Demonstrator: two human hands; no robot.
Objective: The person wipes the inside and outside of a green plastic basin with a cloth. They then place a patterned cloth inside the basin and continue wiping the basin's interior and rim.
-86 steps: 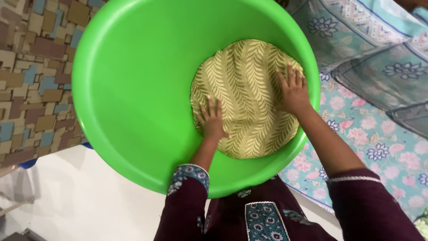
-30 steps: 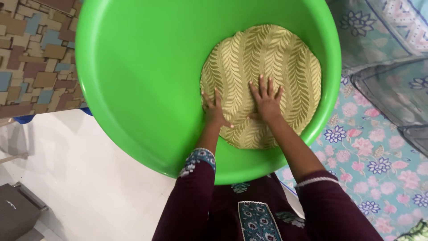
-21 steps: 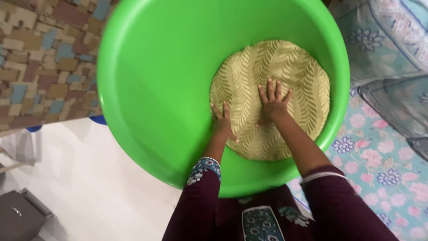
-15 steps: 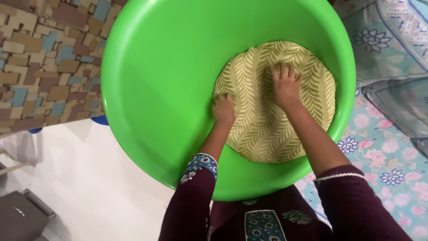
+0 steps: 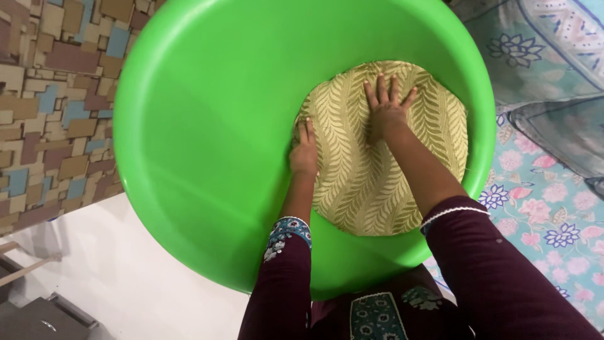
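Note:
A large bright green plastic tub [image 5: 207, 126] fills most of the view. Across its bottom lies a yellow-green cloth with a leaf pattern [image 5: 415, 170]. My left hand [image 5: 305, 152] rests flat on the cloth's left edge, where the cloth meets the tub wall, fingers together. My right hand [image 5: 385, 108] presses flat on the upper middle of the cloth with fingers spread. Both arms wear dark maroon sleeves, and neither hand holds anything.
A floral bedsheet in teal and pink [image 5: 553, 208] lies to the right of the tub. At the left stands a surface with a brown and blue block pattern [image 5: 50, 107]. White floor [image 5: 126, 277] shows at lower left, and a dark grey object [image 5: 44, 321] sits in the corner.
My right hand opened from a curled grip on the cloth to a flat spread palm slightly further up. My left hand flattened on the cloth's left edge. The view shifted a little.

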